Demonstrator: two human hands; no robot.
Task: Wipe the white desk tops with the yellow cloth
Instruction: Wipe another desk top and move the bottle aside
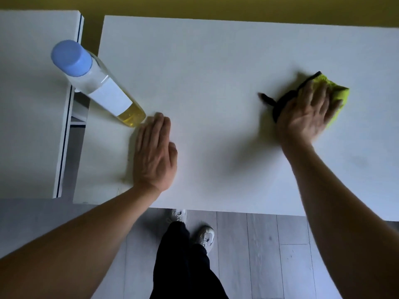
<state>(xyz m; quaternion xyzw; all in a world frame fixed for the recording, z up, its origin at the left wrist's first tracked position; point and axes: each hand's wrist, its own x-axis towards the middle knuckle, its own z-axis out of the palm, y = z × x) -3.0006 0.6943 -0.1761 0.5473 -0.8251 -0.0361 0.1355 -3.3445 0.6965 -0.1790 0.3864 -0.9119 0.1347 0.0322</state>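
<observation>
While the right hand (306,117) presses flat, fingers spread, on the yellow cloth (336,96), most of the cloth is hidden and motion-blurred. Left hand (154,152) lies open, palm down on the worktop (216,61), fingertips just beside the bottle (101,87), cloth well apart.

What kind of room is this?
Probably an office or study room: two plain white desks stand side by side with a gap between them, on grey wood-look flooring, against a yellow wall. I can't tell for sure.
</observation>
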